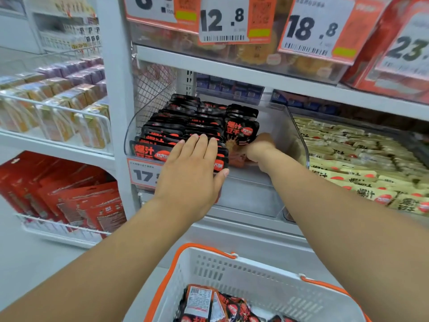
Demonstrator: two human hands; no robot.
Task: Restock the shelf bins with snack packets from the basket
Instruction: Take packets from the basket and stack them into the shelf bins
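A clear plastic shelf bin [294, 131] holds rows of black-and-red snack packets [176, 122] standing upright on its left side. My left hand [192, 166] lies flat with straight fingers on the front packets, thumb at their right edge. My right hand [260, 149] reaches into the bin's open right part and grips a small stack of the same black packets [241, 129], held upright. Below, a white basket [255, 275] with orange handles holds several more packets [209, 303].
A neighbouring bin [362, 156] to the right is full of yellow packets. Price tags [222, 19] hang from the shelf above. Red packages [76, 196] fill a wire rack at the lower left, orange and purple boxes [55, 108] the shelf above it.
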